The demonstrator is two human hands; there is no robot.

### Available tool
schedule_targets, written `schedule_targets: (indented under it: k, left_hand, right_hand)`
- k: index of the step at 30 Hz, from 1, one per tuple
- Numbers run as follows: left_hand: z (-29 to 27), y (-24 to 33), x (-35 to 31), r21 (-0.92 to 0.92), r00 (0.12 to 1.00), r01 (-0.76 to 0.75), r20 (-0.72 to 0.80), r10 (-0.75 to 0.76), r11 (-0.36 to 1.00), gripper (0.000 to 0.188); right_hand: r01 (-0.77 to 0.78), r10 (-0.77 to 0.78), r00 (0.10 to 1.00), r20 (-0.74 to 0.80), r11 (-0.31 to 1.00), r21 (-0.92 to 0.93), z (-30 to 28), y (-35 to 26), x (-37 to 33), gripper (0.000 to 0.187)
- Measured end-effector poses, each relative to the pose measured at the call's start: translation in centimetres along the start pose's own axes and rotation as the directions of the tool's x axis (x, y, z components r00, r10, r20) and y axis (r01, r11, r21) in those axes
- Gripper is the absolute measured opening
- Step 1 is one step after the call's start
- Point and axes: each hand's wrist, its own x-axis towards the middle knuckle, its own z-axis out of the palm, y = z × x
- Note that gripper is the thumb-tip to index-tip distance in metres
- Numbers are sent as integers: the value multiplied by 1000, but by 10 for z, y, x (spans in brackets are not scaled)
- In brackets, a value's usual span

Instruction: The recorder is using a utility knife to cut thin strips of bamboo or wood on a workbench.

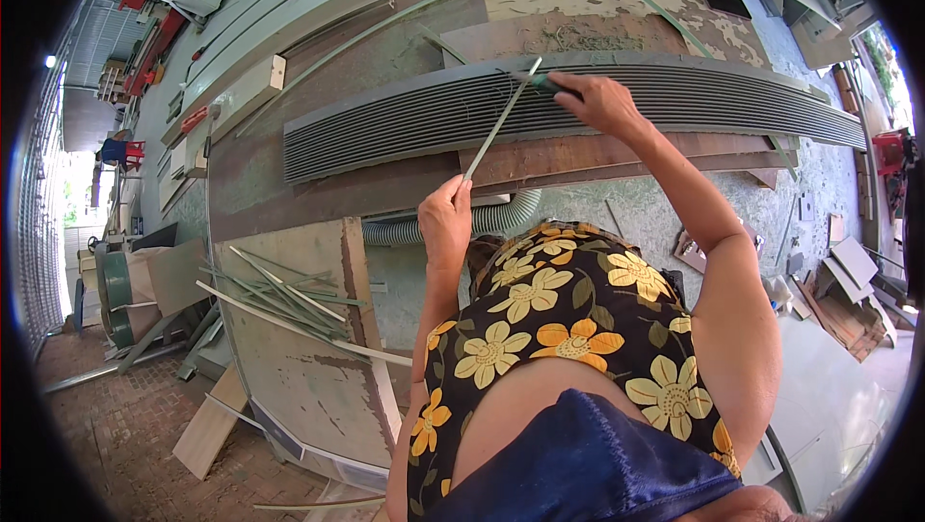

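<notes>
Both hands clamped on one thin strip (499, 127): left hand (445, 218) fisted round its near end, right hand (602, 100) pinching the far end along with a green-handled tool (547, 82), blade hidden, can't tell its kind. Strip runs slantwise from my chest up onto the stack (405, 122) of long grey slats lying on edge across the bench (289, 194).

I judge the step as working the strip's far end at the stack top, trimming or scraping it; exact contact too small to see. Next move likely calls for keeping the left hand steady so the strip doesn't flex, and sliding the right along without catching neighbouring slats.

Around: hose (501, 218), ribbed and grey, under the bench edge just beside my left hand; offcuts (279, 295) piled on a board (318, 368) to my left; loose strip (674, 16) arcing over the far bench. Hose crowds the left wrist; nothing else blocks.
</notes>
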Motion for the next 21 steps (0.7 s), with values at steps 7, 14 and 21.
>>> schedule_targets:
  k: [7, 14, 21]
  left_hand:
    - [1, -7, 0, -23, 1000, -12, 26, 13, 1000, 24]
    - [7, -10, -1, -100, 997, 19, 78, -11, 995, 27]
    - [8, -3, -1, -117, 994, 58, 98, -47, 991, 30]
  right_hand:
    - [-11, 10, 1000, 9, 996, 91, -20, -11, -6, 42]
    - [51, -53, 995, 87, 998, 28, -1, -35, -20, 43]
    - [-84, 85, 996, -26, 996, 23, -20, -5, -2, 44]
